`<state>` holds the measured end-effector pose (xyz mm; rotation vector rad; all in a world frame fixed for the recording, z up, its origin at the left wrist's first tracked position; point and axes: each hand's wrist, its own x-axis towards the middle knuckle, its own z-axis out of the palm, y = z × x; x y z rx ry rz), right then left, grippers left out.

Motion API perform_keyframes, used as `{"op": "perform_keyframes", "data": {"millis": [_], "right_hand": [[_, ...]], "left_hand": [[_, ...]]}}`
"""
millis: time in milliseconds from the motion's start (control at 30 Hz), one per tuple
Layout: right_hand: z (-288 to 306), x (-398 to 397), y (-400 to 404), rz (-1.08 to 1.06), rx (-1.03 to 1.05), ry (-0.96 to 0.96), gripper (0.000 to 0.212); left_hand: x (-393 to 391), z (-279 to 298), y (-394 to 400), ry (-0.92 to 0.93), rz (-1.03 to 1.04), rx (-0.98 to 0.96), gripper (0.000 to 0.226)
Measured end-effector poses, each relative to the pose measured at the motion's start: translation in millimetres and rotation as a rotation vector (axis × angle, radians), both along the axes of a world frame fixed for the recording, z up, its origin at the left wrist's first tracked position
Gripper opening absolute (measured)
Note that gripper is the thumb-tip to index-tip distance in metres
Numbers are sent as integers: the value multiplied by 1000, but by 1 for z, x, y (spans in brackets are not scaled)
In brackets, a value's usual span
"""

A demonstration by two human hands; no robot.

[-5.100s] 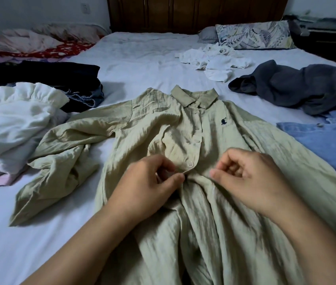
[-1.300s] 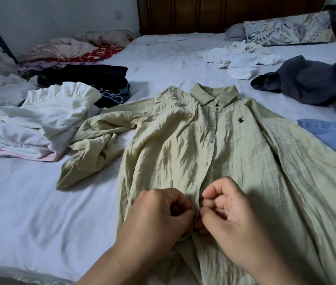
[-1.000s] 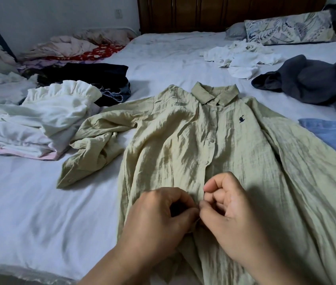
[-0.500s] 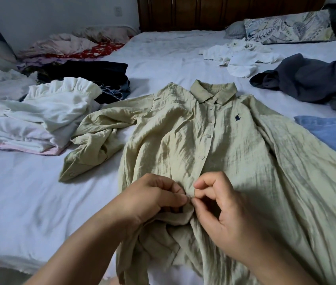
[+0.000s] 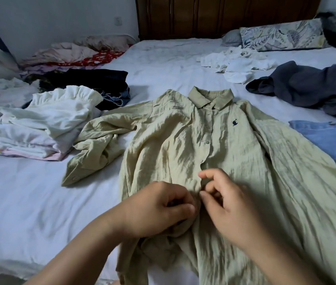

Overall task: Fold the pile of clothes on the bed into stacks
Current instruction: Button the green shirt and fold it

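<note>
Looking down, we see the pale green button-up shirt point(image 5: 183, 145) lying face up on the white bed sheet point(image 5: 29, 202), its hem cut off by the lower edge. Our left hand point(image 5: 159, 208) curls its fingers around a bunch of the placket, hiding the button beneath it. Our right hand point(image 5: 229, 204) sits blurred beside it, thumb and forefinger apart; whether they pinch cloth we cannot tell. The folded white stack point(image 5: 39, 128) and the dark grey garment point(image 5: 311, 87) flank the shirt. Half a second ago that thumb and forefinger were nearly closed together at the placket; now they have parted.
</note>
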<state>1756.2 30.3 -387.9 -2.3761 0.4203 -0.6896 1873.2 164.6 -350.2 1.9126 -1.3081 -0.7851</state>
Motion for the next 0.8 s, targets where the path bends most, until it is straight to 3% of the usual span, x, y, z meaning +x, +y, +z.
{"op": "perform_keyframes", "data": {"millis": [67, 100, 167, 267, 367, 467, 533, 600, 700, 800], "right_hand": [[10, 2, -13, -44, 11, 43, 20], [14, 4, -20, -60, -5, 91, 19], [20, 11, -35, -82, -63, 192, 23], [25, 25, -60, -125, -192, 347, 36], [17, 36, -94, -273, -300, 613, 44], [1, 42, -129, -463, -171, 804, 55], [-2, 45, -143, -569, -141, 824, 59], [-1, 50, -149, -596, -215, 764, 54], [-1, 55, -152, -461, -336, 629, 37], [8, 56, -163, -413, -490, 663, 33]], "left_hand": [[8, 3, 0, 22, 92, -99, 9], [15, 2, -2, -62, 167, -147, 7], [36, 0, -12, -298, 296, -198, 8], [79, -15, -31, -448, 418, -190, 17], [117, -36, -42, -482, 624, 66, 38], [129, -44, -47, -455, 669, 274, 49], [127, -42, -54, -592, 590, 195, 49], [122, -36, -61, -602, 509, 116, 47], [125, -28, -65, -588, 513, 164, 40], [141, -18, -60, -667, 604, 216, 42]]}}
